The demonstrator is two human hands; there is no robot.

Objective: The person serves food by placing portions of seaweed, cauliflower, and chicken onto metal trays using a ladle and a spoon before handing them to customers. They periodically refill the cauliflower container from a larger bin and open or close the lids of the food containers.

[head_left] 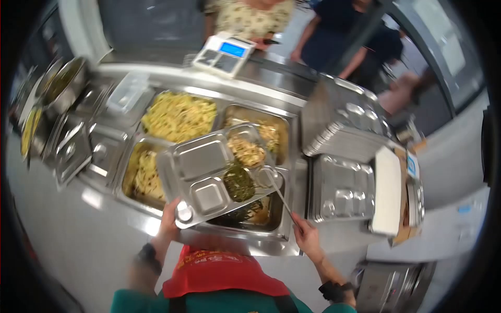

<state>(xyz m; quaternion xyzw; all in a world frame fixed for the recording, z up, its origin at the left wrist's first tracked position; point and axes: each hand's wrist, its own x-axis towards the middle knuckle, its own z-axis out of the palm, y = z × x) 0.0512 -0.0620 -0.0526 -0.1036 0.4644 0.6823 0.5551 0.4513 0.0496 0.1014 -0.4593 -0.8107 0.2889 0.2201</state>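
Observation:
My left hand (168,223) grips the near left corner of a steel compartment tray (202,156), which is tilted over the food pans. Dark green shredded vegetables (239,182) lie in one compartment and pale brown shredded food (247,152) in another; two larger hollows hold nothing. My right hand (307,239) is closed round the handle of a ladle (282,197), its head at the tray's right edge beside the greens. Below the tray, a pan (276,221) with dark greens is partly hidden.
Pans of yellow food (180,116) and pale food (145,175) sit around the tray. Stacked steel trays (342,182) stand to the right, lidded pans (104,151) to the left. A scale (224,55) stands on the far ledge, with several people beyond.

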